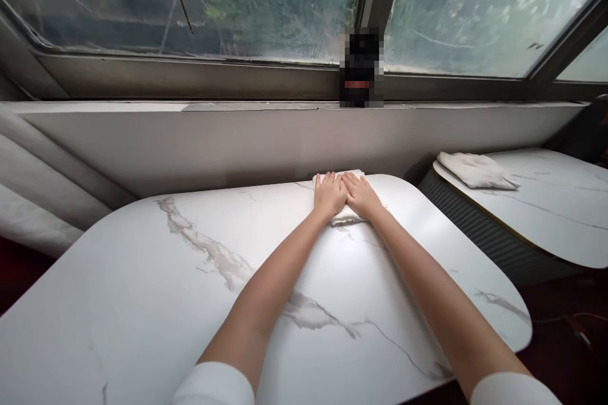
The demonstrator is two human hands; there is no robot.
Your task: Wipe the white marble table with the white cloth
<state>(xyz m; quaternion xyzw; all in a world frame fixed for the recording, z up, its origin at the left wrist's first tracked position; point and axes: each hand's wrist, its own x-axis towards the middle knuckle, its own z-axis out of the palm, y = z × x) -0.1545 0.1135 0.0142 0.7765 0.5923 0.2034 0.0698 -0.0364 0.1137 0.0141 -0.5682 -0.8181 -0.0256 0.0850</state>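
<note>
Both arms reach forward across a white marble-patterned table (190, 304) to its far edge by the wall. There, a folded white cloth (350, 218) lies under my two hands. My left hand (329, 195) rests flat on the cloth with its fingers stretched out. Beside it, my right hand (363, 195) also lies flat on the cloth, fingers extended and touching the left hand. Only the cloth's front fold and far edge show around the hands.
A second marble-patterned table (565, 202) stands to the right, with another white cloth (477, 169) on its near corner. A low wall and sill (266, 139) run behind the tables, below windows. A pixelated dark object (363, 69) stands on the sill.
</note>
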